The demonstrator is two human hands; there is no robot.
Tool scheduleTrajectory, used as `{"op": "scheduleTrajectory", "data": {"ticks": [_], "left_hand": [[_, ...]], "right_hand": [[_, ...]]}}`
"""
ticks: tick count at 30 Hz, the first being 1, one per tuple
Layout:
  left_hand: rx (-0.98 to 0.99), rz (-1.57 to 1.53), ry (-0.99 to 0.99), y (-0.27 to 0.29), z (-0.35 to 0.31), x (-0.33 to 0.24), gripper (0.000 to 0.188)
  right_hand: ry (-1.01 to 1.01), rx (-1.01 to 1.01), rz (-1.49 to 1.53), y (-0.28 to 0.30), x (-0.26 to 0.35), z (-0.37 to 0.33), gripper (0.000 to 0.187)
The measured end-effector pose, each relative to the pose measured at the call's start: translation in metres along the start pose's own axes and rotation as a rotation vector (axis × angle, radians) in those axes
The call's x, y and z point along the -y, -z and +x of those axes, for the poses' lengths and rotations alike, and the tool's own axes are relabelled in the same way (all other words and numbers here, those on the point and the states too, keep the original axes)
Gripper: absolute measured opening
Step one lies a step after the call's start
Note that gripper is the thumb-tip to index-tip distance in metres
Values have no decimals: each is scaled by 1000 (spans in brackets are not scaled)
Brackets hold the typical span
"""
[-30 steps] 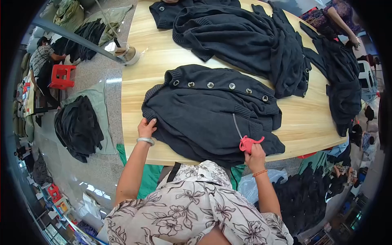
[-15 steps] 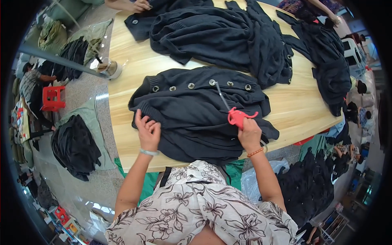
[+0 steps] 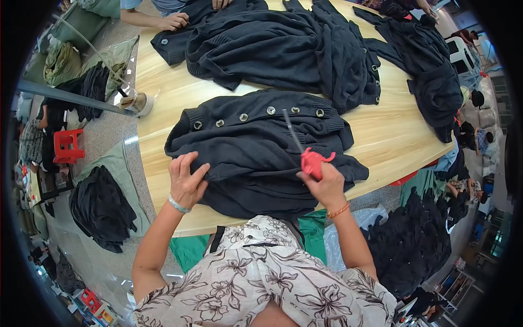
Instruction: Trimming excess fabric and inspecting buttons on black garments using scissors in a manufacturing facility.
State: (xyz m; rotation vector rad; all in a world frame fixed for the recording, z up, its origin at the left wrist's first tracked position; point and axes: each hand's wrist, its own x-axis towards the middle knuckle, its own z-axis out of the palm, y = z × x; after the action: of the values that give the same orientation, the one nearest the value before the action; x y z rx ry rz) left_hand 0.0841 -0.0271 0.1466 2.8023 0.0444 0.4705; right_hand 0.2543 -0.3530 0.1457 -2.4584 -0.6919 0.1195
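Has the dark knit garment (image 3: 239, 158) spread over the near side of the pale wooden table (image 3: 392, 136), with a row of buttons (image 3: 243, 117) across its upper part. Rests the left hand (image 3: 187, 180) on its left portion, fingers parted and loose, while grasping in the right hand (image 3: 327, 188) a red-handled tool (image 3: 312, 162), thin shaft slanting toward the buttons. Shows, farther across the table, more dark garments (image 3: 261, 49) beside a co-worker's hand (image 3: 174, 22), and, on the floor at left, a dark heap (image 3: 102, 204) on a pale green sheet (image 3: 121, 169).
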Motion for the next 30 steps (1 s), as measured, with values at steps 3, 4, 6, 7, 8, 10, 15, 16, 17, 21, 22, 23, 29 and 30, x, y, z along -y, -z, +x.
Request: {"op": "scheduleTrajectory", "data": {"ticks": [3,4,6,7,8,10,15,16,17,21,22,23,29,30], "left_hand": [[62,-137,-119,30,24,-25,39],[105,-237,-182,33,29,-28,41],[137,-381,-226,39,36,-43,42],[83,-420,-247,40,35,-50,39],[49,-478,-212,44,33,-54,36],[-45,-589,-116,52,25,-54,25],[-278,-833,85,62,0,-46,9],[-318,-905,125,63,-3,-49,11],[-306,-956,142,62,-7,-49,19],[-412,-1186,379,67,-22,-37,27],[-379,-1219,411,71,-24,-30,27],[-338,-1261,439,72,-25,-21,28],[58,-861,639,35,-29,31,16],[87,-852,646,12,-33,46,15]], "right_hand": [[210,-2,196,0,67,-7,30],[194,-12,248,-8,94,-6,34],[212,29,324,-35,117,-5,36],[215,-7,265,-45,124,-3,34],[210,-45,247,-52,122,1,32],[193,-98,191,-50,112,3,30],[43,-289,3,4,55,-12,31],[-32,-311,-23,17,51,-18,35],[-20,-362,-72,27,44,-20,35],[-70,-330,-159,86,34,-33,32],[-53,-332,-169,102,28,-35,32],[-122,-283,-59,119,24,-38,32],[-208,220,58,157,-25,1,20],[-167,274,-19,146,-40,17,20]]}}
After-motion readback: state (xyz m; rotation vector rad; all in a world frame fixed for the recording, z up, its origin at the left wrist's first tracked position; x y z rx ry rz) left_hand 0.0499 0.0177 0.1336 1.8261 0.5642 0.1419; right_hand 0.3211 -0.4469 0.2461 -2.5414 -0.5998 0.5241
